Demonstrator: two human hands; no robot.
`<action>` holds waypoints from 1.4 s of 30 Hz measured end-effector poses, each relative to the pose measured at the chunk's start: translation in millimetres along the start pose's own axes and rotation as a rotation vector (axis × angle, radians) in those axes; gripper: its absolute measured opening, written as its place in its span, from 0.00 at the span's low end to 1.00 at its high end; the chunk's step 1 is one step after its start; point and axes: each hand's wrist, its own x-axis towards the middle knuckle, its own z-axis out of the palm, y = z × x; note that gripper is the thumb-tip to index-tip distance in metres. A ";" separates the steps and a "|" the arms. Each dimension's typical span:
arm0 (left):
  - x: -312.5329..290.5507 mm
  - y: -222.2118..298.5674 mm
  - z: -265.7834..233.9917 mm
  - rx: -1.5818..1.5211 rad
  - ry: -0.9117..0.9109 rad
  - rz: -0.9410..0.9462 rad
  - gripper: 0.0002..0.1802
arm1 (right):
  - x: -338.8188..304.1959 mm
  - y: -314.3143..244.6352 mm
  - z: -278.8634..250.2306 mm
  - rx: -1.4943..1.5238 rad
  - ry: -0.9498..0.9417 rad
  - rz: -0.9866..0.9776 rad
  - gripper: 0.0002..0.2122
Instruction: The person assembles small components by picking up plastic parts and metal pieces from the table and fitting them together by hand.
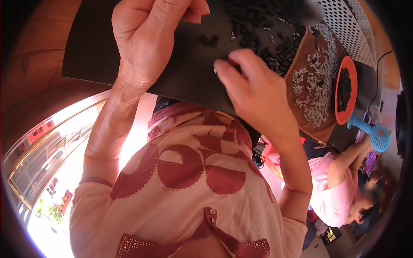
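**Small-part handwork at a dark table**

Left hand raised, curled, tips partly cut off by the top edge; can't tell if it pinches anything. Right hand low over the tabletop, thumb and forefinger parted, nothing seen between them. Just beyond: a few loose black pieces, then the main heap of black parts, some pale springs among them. Right of the heap, silvery springs spread on a brown mat. Past that, an orange-red bowl holding more black parts, then a blue fan and a co-worker in pink.

Step, my guess: handling parts one by one, perhaps pairing with springs. Next move probably calls for a fine fingertip pick from the heap. Labels, brands, writing: none legible.
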 end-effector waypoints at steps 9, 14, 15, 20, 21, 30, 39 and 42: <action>-13.3 -7.0 -12.1 -0.076 -0.007 -0.076 0.19 | 9.7 33.4 -9.7 -0.070 0.124 0.144 0.08; -18.5 -13.3 -5.3 -0.035 0.026 -0.089 0.20 | 35.5 12.7 -2.6 0.035 0.034 0.144 0.10; -18.7 -13.3 -7.7 -0.035 0.025 -0.089 0.20 | 39.1 13.0 -0.1 0.018 0.021 0.145 0.09; -20.0 -12.4 -25.3 -0.169 -0.135 -0.133 0.17 | 42.8 16.8 -0.1 -0.034 -0.036 0.132 0.09; -21.1 -12.1 -26.3 -0.168 -0.129 -0.132 0.17 | 39.5 18.3 -1.4 0.023 0.016 0.128 0.08; -30.3 12.1 9.1 -0.235 -0.411 -0.608 0.17 | -1.4 17.5 -35.5 0.634 0.317 0.252 0.12; -28.5 9.5 57.5 -0.689 -0.504 -1.000 0.19 | -26.8 19.4 -49.1 0.668 0.383 0.303 0.12; -35.9 1.7 66.6 -0.801 -0.472 -0.965 0.18 | -40.8 21.4 -53.0 0.743 0.391 0.371 0.13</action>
